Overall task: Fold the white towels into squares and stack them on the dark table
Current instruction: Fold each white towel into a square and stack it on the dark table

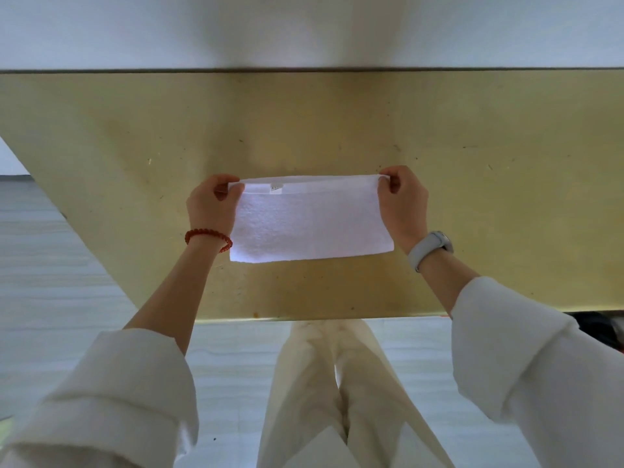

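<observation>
Here, towel (pixel 310 219): a single white towel is lying as a wide, folded rectangle on the table, its long edges running left to right. A hemmed band is running along its far edge, and a small label is showing on that band, toward the towel's left end. The near edge is lying flat, with the near left corner slightly rumpled.
Table (pixel 472 136): the towel is sitting on a yellowish, scuffed top, nearer the table's near edge than its far edge. The far edge is meeting a pale wall.
Left hand (pixel 211 206): it is gripping the towel's far left corner, fingers curled over the hem and thumb tucked against the cloth. The palm is lying just beside the towel's left short edge.
Right hand (pixel 403 204): it is pinching the towel's far right corner, fingers curled tight round the hem. The heel of the hand is sitting just beside the towel's right short edge.
Bracelet (pixel 208 238): a band of red beads is circling the left wrist, touching or nearly touching the towel's near left corner.
Watch (pixel 430 248): a pale strap with a rounded face is circling the right wrist, just off the towel's near right corner.
Sleeves (pixel 540 366): white sleeves are rolled back on both forearms, well nearer the person than the towel.
Trousers (pixel 337 383): cream legs are showing below the table's near edge, over a pale floor.
</observation>
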Demonstrator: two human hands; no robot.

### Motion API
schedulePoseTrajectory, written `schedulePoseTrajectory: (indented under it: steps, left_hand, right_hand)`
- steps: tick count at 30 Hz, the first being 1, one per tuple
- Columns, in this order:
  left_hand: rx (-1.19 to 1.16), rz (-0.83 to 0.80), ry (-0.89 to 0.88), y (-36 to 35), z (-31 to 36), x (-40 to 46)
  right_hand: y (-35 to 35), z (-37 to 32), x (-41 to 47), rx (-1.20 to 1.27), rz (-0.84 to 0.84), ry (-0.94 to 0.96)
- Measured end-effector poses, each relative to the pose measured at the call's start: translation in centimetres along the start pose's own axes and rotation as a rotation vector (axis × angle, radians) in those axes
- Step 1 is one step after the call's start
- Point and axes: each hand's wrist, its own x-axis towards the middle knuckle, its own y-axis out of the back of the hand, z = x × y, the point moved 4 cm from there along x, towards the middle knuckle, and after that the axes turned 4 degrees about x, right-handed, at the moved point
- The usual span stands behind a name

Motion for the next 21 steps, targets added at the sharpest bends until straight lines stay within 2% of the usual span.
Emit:
schedulePoseTrajectory:
  steps: [15, 17, 21]
  left_hand:
    - [0.131, 0.065, -0.052, 0.0, 0.4, 0.3]
    - [0.225, 0.077, -0.163, -0.1, 0.7, 0.1]
    - [0.372, 0.085, -0.527, -1.4, 2.4, -0.2]
  right_hand:
    - [-0.3, 0.0, 0.7, -0.128, 0.024, -0.024]
    - [-0.4, -0.6, 0.4, -0.212, 0.053, 0.106]
    - [-2.9, -3.5, -0.9, -0.405, 0.032, 0.545]
